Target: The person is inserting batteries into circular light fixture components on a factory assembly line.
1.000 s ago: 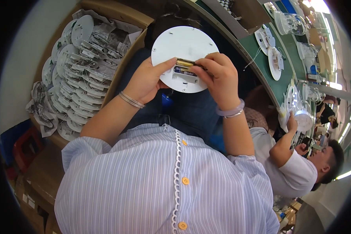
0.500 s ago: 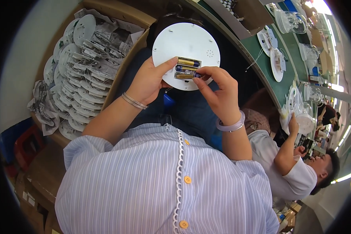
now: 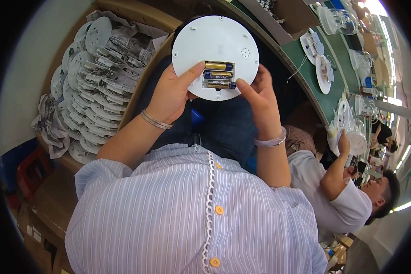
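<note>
Between my two hands I hold up a round white plastic disc-shaped housing, with its battery compartment facing me. Three gold-and-dark batteries lie side by side in the compartment. My left hand grips the disc's left edge, its thumb flat beside the compartment and its fingers behind. My right hand holds the right edge, thumb at the end of the lowest battery, other fingers partly hidden behind the disc. Small posts and a cluster of little holes show on the white face.
On my left stands a cardboard box stacked with white discs and paper. A green workbench curves along the right, bearing a carton, two disc parts and clear plastic pieces. A co-worker sits at the right.
The disc has risen slightly and moved a little closer. My right hand has shifted from fingers on the lowest battery to gripping the disc's right edge, thumb in front.
</note>
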A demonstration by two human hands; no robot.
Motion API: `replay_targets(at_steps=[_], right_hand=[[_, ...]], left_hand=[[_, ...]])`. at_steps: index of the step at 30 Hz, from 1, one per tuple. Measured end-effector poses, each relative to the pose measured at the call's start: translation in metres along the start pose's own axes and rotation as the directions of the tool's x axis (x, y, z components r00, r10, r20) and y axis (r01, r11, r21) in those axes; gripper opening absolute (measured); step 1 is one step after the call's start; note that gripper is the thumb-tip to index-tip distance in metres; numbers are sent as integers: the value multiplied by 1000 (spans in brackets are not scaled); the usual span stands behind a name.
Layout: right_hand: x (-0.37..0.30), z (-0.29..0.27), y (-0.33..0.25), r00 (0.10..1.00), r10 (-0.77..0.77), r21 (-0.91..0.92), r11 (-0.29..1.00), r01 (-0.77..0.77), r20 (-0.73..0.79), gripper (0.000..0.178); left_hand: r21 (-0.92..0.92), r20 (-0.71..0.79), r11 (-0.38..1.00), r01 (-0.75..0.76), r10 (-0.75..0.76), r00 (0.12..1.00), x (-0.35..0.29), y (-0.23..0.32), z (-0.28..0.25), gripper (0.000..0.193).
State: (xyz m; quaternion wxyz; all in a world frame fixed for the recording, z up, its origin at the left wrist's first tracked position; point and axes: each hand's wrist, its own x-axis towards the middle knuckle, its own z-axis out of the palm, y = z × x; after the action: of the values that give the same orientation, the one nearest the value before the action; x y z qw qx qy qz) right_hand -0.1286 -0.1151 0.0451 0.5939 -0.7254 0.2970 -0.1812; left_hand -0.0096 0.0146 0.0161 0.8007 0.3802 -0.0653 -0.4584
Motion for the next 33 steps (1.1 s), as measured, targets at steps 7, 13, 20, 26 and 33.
replay_targets(at_steps=[7, 13, 20, 26, 33], right_hand=[[1, 14, 7, 985, 135, 289, 944, -161, 109, 50], [4, 14, 2, 987, 142, 137, 979, -150, 70, 49], [6, 10, 4, 905, -245, 367, 924, 109, 348, 89], [-14, 28, -3, 758, -134, 292, 953, -77, 638, 14], [-30, 14, -13, 675, -158, 253, 967, -44, 721, 18]], left_hand=[[41, -37, 998, -44, 46, 998, -1, -4, -1, 31], [121, 26, 991, -53, 51, 998, -4, 1, 2, 29], [-283, 154, 955, 90, -47, 987, -2, 34, 17, 36], [-434, 278, 899, -61, 198, 940, -21, 67, -10, 36], [-232, -380, 794, -563, 458, 803, -49, 106, -4, 47]])
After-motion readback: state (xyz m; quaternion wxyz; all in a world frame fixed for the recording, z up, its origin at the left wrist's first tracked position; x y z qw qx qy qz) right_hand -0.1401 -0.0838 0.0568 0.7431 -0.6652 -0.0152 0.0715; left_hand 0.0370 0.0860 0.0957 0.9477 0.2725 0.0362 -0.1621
